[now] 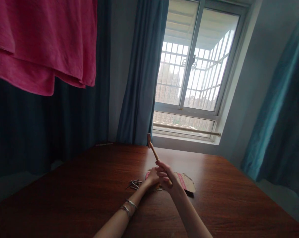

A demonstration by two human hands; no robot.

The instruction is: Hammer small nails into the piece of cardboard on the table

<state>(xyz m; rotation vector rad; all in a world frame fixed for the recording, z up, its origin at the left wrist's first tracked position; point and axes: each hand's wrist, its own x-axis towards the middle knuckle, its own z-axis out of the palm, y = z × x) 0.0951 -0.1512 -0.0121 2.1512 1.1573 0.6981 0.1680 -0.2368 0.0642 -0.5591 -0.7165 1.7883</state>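
Observation:
My right hand (165, 174) is wrapped round the wooden handle of a hammer (153, 152). The hammer is raised and tilted, its small head up and away from me. Behind and below it, my left hand (153, 177) is low over a flat tan and pink patterned piece (185, 181) with a notched-looking edge. My right hand hides the left fingers, so what they hold, if anything, does not show. Beside my left wrist lies a small pile of thin metal pieces, like nails or punches (135, 184). Bracelets (128, 207) circle the left wrist.
All this is on a wide brown wooden table (90, 198). A pink cloth (45, 43) hangs at the upper left. Blue curtains (139, 72) and a barred window (189, 66) are beyond the table's far edge.

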